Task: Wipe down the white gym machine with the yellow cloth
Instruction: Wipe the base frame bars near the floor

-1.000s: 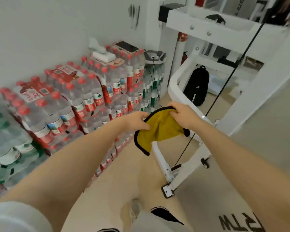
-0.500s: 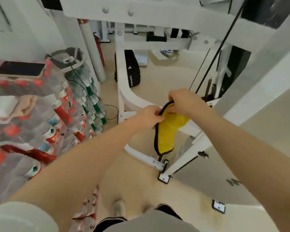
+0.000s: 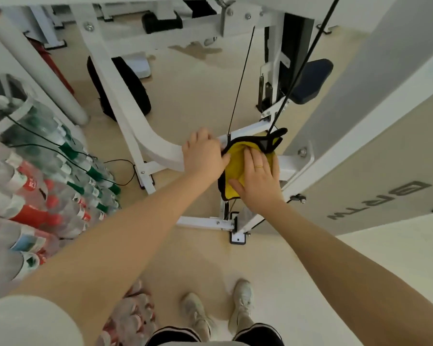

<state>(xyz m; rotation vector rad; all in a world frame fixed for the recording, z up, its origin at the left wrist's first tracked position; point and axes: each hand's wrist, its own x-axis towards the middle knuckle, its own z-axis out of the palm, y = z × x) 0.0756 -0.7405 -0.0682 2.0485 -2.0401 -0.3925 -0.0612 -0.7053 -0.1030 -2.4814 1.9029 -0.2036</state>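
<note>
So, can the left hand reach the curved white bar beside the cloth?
Probably yes: the left hand already lies at the end of the curved white bar, nothing between, though it pinches the yellow cloth.

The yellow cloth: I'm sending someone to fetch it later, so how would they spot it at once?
Find the white gym machine beside the stacked water bottles. On its low curved bar, near two black cables, lies the yellow cloth, pressed flat by the right hand and gripped at its edge by the left hand. It is the only bright yellow thing, edged in black.
</note>
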